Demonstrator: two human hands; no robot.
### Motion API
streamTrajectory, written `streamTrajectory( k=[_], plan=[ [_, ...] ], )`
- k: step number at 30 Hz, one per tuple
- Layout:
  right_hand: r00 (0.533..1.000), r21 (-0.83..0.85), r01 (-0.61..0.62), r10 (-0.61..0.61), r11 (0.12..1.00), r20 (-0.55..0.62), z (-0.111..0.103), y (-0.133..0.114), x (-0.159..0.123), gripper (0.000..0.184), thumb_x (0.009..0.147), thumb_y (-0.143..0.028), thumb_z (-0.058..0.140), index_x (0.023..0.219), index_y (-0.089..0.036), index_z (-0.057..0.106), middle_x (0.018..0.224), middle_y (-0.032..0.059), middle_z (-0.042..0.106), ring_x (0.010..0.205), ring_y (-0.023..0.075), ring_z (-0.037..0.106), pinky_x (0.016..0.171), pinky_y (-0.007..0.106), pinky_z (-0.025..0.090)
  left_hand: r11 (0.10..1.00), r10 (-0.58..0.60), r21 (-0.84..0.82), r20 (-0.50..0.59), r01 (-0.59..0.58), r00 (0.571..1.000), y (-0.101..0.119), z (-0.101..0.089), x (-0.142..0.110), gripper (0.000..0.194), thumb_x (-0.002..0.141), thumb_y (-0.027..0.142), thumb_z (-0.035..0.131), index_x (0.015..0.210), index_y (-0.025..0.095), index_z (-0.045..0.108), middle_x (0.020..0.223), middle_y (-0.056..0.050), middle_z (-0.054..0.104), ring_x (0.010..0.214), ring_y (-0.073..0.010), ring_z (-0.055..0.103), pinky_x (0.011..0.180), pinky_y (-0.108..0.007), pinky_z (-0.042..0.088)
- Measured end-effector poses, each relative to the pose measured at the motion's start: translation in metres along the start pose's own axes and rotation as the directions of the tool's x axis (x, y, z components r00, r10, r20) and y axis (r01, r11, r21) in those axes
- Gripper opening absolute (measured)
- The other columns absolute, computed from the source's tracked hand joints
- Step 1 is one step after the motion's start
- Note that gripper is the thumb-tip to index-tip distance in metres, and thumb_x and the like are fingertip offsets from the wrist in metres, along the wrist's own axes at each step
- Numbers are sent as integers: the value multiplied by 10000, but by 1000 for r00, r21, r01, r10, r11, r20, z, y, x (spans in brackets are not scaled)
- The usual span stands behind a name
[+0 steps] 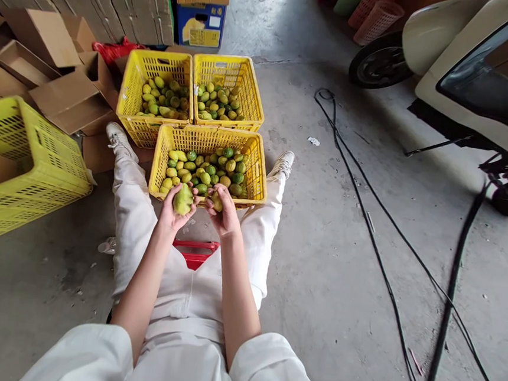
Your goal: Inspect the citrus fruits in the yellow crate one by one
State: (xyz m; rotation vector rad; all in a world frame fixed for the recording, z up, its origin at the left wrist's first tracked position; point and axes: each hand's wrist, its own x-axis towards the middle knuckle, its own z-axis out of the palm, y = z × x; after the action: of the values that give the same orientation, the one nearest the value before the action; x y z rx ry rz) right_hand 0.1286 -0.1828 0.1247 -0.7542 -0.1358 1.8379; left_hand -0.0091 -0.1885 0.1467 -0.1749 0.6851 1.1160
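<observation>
My left hand (173, 210) is closed around a lumpy yellow-green fruit (183, 200), about the size of a lemon. Beside it, my right hand (226, 213) grips a smaller yellow-green fruit (216, 201), partly hidden by the fingers. Both hands are at the near rim of a yellow slatted crate (256, 161) standing between my legs. Inside that crate lie many loose fruits (204, 178), some yellow and some darker green. The exact kind of fruit is not clear to me.
Two more yellow crates (134, 94) (254, 98) with similar fruit stand behind the near one. At left are a tilted yellow-green crate (45, 166) and a heap of cardboard boxes (64, 94). A scooter (460, 66) and black cables (367, 218) occupy the right side.
</observation>
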Motion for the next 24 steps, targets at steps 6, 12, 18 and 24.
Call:
streamTrajectory(
  k=[6, 12, 18, 24],
  plan=[
    [891, 109, -224, 248, 969, -381, -32, 28, 16, 168, 908, -289, 495, 752, -230, 471, 642, -19, 560, 594, 129, 589, 451, 189, 450, 992, -77, -115, -307, 43, 949, -5, -38, 21, 175, 945, 240, 466, 833, 147, 564, 673, -24, 572, 527, -79, 546, 447, -135, 480],
    [859, 87, -258, 270, 962, -436, -40, 24, 23, 152, 895, -193, 444, 752, -228, 409, 670, -3, 545, 583, 134, 580, 485, 219, 491, 986, -111, -160, -483, 37, 869, -6, -89, 31, 209, 956, 249, 421, 776, 172, 494, 617, -10, 526, 479, -86, 518, 398, -145, 466],
    [914, 49, -210, 213, 977, -345, 41, -61, 84, 270, 1007, -325, 268, 981, -210, 511, 844, 74, 631, 814, 202, 668, 581, 341, 599, 979, -113, -206, -500, 9, 859, -6, -101, 32, 187, 940, 230, 454, 769, 177, 506, 634, -13, 540, 508, -95, 544, 415, -153, 481],
    [926, -210, 350, -303, 913, 223, 87, -140, 139, 650, 1003, -613, 208, 1328, -137, 506, 1257, 161, 627, 1222, 252, 629, 959, 507, 545, 967, -110, -254, -485, -19, 867, -5, -104, 33, 163, 921, 211, 491, 765, 175, 518, 640, -12, 545, 516, -93, 548, 428, -150, 485]
  ],
)
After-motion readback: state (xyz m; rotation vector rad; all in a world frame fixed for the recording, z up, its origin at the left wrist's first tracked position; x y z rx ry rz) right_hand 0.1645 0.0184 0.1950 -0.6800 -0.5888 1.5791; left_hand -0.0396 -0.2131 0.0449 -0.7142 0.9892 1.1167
